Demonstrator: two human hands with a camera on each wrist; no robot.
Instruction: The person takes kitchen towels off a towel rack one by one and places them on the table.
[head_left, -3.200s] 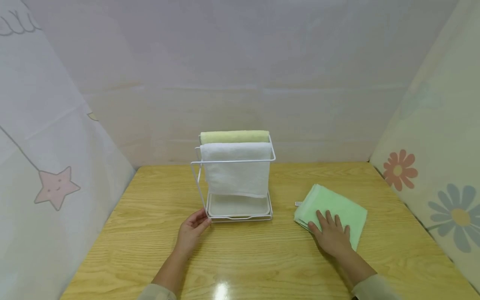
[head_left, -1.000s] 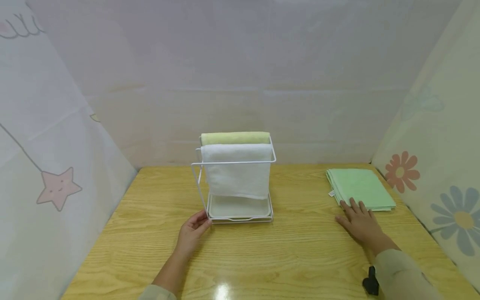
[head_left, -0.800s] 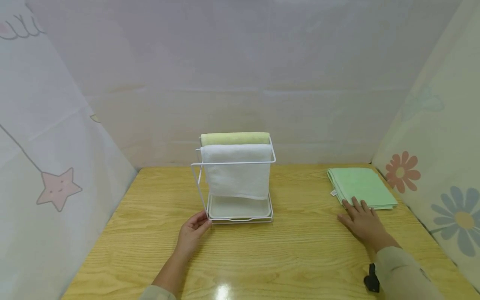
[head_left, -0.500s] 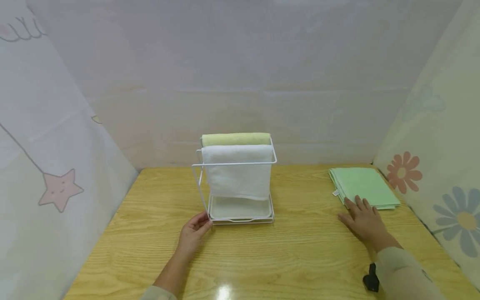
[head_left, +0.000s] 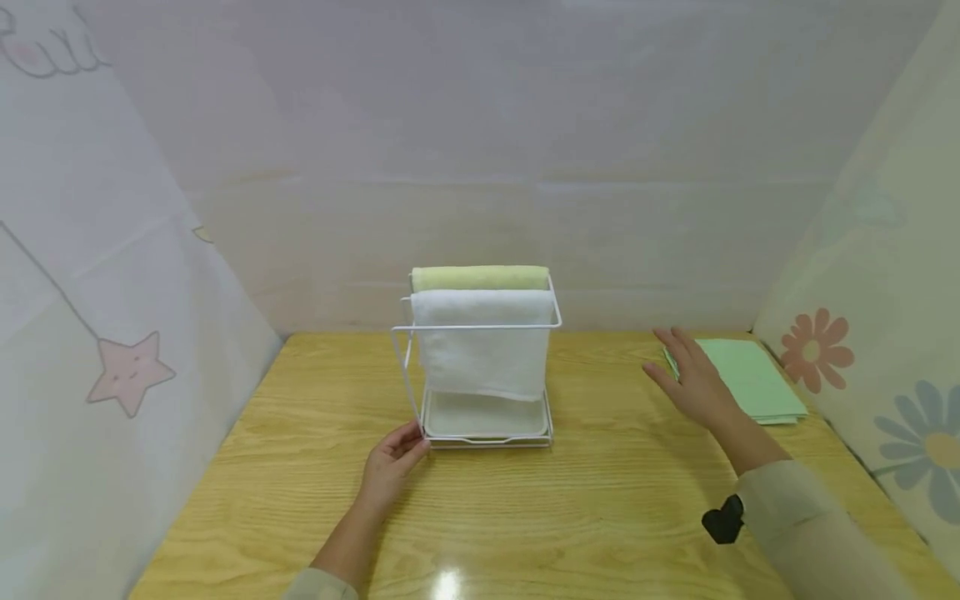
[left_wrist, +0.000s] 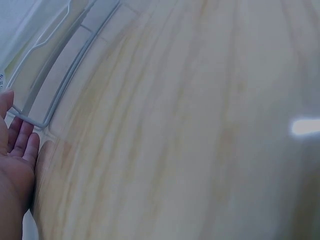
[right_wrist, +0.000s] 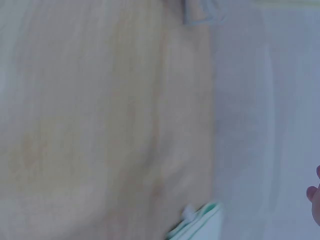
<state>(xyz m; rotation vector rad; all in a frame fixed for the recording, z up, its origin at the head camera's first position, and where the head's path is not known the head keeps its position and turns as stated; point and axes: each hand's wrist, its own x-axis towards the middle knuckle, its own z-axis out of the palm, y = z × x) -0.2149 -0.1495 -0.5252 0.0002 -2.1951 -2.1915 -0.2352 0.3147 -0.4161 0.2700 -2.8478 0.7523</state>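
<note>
A white wire rack (head_left: 480,327) stands mid-table with a white towel (head_left: 483,362) draped on its middle bar. Behind that hangs a pale yellow towel (head_left: 480,277). My left hand (head_left: 388,468) grips the rack's front left bottom corner between thumb and fingers; the left wrist view shows the corner of the rack's base (left_wrist: 42,122) at the fingers. A folded green towel (head_left: 753,383) lies at the right, partly hidden by my right hand (head_left: 697,387). That hand is raised over the table with its fingers extended, holding nothing. The right wrist view catches the green towel's corner (right_wrist: 200,225).
A shallow pale tray (head_left: 487,414) sits in the rack's base. The wooden table (head_left: 570,517) meets a pale cloth backdrop (head_left: 637,208) at the back and printed cloth at both sides. A black object (head_left: 723,520) shows at the right sleeve.
My right hand slid the green towel to the back right, then lifted off it and moved up and left. My left hand keeps its hold on the rack.
</note>
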